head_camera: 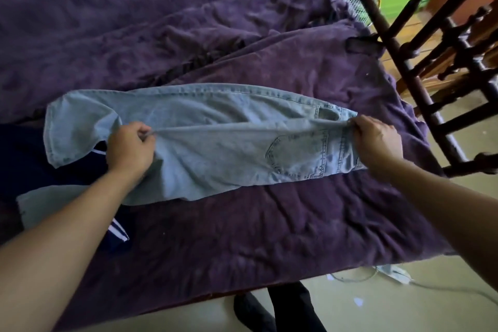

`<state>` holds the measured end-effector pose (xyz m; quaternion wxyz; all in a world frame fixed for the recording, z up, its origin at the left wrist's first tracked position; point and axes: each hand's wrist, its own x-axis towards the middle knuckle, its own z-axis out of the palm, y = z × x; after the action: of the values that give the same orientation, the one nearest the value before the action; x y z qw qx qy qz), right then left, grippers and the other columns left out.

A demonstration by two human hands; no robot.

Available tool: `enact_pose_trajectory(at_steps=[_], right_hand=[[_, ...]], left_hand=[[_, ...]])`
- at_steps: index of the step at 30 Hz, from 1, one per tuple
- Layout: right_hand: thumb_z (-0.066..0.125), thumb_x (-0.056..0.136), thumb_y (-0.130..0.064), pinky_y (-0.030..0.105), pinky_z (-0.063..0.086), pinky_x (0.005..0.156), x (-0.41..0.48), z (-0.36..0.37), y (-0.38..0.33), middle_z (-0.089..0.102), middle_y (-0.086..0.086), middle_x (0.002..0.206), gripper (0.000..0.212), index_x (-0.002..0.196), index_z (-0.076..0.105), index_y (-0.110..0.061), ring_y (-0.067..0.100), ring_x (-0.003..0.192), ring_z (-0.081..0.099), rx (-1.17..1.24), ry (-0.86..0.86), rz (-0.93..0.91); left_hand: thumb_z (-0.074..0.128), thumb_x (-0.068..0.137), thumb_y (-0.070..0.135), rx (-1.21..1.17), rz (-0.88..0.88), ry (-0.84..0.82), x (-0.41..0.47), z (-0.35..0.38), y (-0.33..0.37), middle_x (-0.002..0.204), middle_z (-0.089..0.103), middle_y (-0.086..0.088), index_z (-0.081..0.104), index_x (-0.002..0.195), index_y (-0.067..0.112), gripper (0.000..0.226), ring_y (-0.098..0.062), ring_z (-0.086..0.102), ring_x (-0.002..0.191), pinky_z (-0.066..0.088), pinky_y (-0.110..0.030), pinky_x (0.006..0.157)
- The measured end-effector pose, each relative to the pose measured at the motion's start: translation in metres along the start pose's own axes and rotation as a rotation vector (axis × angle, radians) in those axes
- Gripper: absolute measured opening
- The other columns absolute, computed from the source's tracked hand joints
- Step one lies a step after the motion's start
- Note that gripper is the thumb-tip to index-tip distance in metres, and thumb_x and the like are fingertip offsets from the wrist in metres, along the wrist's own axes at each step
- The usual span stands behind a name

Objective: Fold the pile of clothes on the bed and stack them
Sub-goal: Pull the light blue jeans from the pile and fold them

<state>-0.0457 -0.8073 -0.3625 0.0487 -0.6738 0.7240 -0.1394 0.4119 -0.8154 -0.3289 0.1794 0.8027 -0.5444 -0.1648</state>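
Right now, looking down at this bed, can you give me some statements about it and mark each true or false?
1. Both the left hand and the right hand grip the jeans. True.
2. The jeans are folded into a small square. False: they lie stretched out at full length.
3. The right hand holds the waistband end. True.
4. The bedspread is white. False: it is purple.
5. A navy garment lies partly under the jeans. True.
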Motion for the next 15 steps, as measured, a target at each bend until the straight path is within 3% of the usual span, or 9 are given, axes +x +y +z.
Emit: enact_pose_trajectory(at_steps=[7,10,15], right_hand=[[0.046,0.091,-0.018,0.04,0.034,0.068,0.097,0.062,0.02,0.067,0.018,0.102,0.017,0.102,0.059,-0.015,0.043,0.085,0.062,-0.113,-0.148,0.091],[0.047,0.09,-0.016,0.043,0.041,0.078,0.114,0.085,0.025,0.064,0.015,0.115,0.025,0.113,0.057,-0.018,0.04,0.096,0.06,-0.153,-0.254,0.108],[0.062,0.082,-0.015,0.05,0.035,0.09,0.114,0.096,0.008,0.052,0.013,0.126,0.05,0.13,0.05,-0.018,0.037,0.113,0.045,-0.268,-0.315,0.069]], left_hand=[[0.059,0.088,0.02,0.048,-0.058,0.008,0.124,0.056,0.046,0.099,0.07,-0.016,0.069,0.097,0.013,0.016,-0.037,0.063,0.094,0.052,-0.045,0.083],[0.06,0.088,0.021,0.072,-0.113,-0.038,0.152,0.098,0.054,0.102,0.069,-0.02,0.069,0.098,0.012,0.016,-0.039,0.062,0.099,0.05,-0.044,0.085],[0.058,0.089,0.02,0.333,-0.024,-0.23,0.149,0.133,0.032,0.119,0.056,-0.022,0.056,0.116,0.01,0.029,-0.042,0.053,0.109,0.046,-0.049,0.089]])
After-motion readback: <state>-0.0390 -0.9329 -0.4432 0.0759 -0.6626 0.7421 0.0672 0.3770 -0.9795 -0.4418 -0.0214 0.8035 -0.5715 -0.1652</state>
